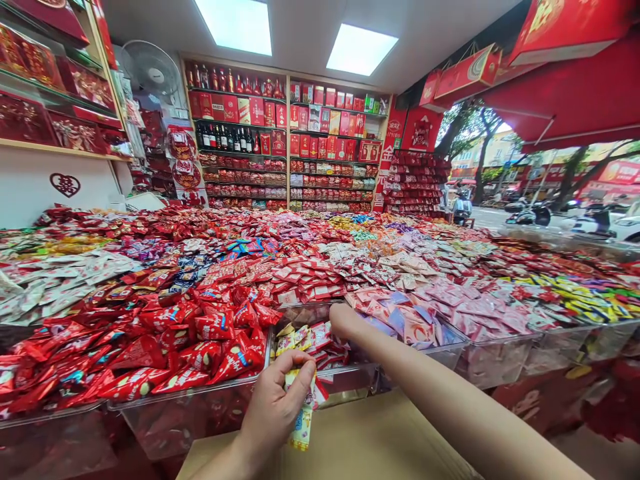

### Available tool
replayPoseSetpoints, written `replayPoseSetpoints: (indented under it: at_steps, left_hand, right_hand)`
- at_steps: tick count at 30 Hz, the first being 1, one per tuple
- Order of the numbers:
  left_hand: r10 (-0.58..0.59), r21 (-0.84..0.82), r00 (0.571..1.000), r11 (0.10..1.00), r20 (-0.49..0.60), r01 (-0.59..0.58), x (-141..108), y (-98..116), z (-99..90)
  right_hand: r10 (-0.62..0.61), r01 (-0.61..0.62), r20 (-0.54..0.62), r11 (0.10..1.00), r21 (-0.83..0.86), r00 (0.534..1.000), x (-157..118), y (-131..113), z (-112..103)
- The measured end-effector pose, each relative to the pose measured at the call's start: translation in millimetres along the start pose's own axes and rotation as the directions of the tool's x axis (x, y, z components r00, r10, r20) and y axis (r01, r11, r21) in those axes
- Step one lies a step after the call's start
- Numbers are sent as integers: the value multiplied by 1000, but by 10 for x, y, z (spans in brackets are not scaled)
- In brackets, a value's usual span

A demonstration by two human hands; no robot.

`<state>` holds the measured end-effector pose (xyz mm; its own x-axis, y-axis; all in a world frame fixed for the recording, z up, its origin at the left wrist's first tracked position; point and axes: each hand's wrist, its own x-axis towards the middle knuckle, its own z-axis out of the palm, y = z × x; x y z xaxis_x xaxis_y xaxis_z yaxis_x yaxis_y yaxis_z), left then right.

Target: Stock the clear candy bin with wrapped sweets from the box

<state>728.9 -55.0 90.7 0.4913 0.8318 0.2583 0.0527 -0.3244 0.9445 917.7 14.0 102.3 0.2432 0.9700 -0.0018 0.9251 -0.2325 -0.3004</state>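
Reaching across a cardboard box (350, 437) to a clear bin (353, 371), the person seems midway through gathering: the right hand's (343, 321) grip cannot be told, the left hand (279, 395) pinches yellow packets (301, 428) above the box, and another careful pick seems called for.

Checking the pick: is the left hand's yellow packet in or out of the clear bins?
Out: the left hand holds the yellow packet over brown cardboard.

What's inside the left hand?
Some yellow wrapper and red wrapper poke out of the left hand. Its fingers and thumb cover the rest, so I can't count the pieces.
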Motion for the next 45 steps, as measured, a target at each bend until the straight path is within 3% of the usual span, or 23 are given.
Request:
replayPoseSetpoints:
  at_steps: [5,9,11,12,14,16,18,23,25,28,32,34,38,40,42,45]
  left_hand:
    - [-21,-57,1000,998,-5,21,5,3,2]
    - [-22,-132,1000,991,-21,19,18,29,-4]
    - [-11,-142,998,990,-56,3,24,43,-5]
    - [-3,-142,997,990,-79,-8,27,48,-5]
    - [13,-139,992,990,-126,-31,29,52,-1]
    - [24,-124,986,991,-165,-45,29,50,9]
    - [37,-89,979,994,-200,-55,29,49,21]
    - [29,-115,974,992,-224,-56,40,65,32]
    - [17,-133,984,990,-177,-41,49,68,22]
    - [58,-31,994,998,-91,-61,58,68,-3]
    - [65,101,997,992,47,-70,45,67,-32]
    - [71,83,997,994,42,-75,38,56,-33]
    - [45,-89,996,995,-75,-52,57,15,1]
    - [-3,-164,993,986,-116,-16,76,5,26]
    - [-51,-218,989,976,-141,19,86,13,46]
    - [-30,-194,987,981,-160,-2,73,46,57]
  right_hand:
    - [12,-6,47,990,-139,999,-164,-89,35]
    - [-60,58,-10,986,-155,998,-330,-150,-177]
    - [-161,160,-40,987,-16,986,-492,-162,-310]
    - [-216,218,-28,967,133,976,-596,-164,-356]
    - [-325,229,87,809,541,942,-825,-163,-379]
    - [-427,123,181,593,796,886,-1031,-160,-310]
    - [-453,84,159,472,878,877,-1165,-151,-200]
    - [-348,154,-15,376,914,937,-1185,-27,-108]
    - [-292,181,-70,372,910,954,-1154,60,-171]
    - [-237,185,-102,358,915,966,-1133,166,-276]
    - [-269,204,-100,393,897,958,-1130,179,-326]
    - [-304,235,-107,422,876,947,-1129,131,-321]
    - [-366,278,-151,327,903,918,-1106,-16,-312]
    - [-374,275,-140,336,901,917,-1053,-75,-336]
    - [-323,284,-140,457,843,936,-946,-99,-394]
    - [-208,280,-190,784,554,960,-682,-78,-500]
